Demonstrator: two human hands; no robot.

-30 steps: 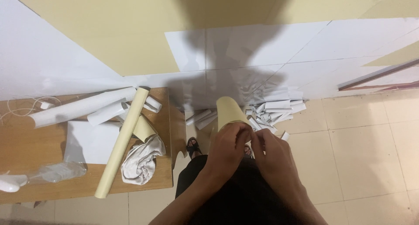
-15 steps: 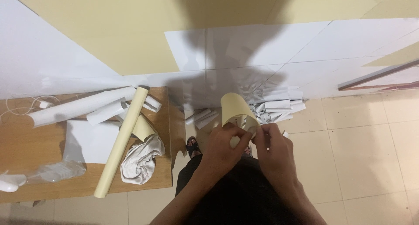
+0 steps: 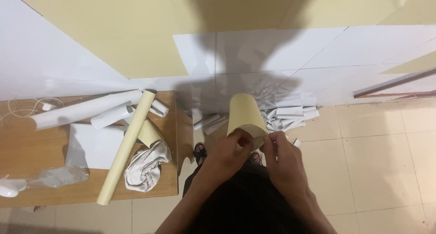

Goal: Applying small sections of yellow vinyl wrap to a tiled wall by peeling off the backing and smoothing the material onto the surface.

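Yellow sheet [image 3: 245, 116] stood curled just ahead of both hands, long axis running away toward the far wall. Left hand [image 3: 229, 154] pinched its near edge; right hand [image 3: 281, 156] pinched the near-right corner, equally close.

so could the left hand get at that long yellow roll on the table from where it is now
Probably, but not right away. The left hand is pinching the curled yellow sheet together with the right hand. The long yellow roll lies uncovered on the wooden table to its left, with open space between.
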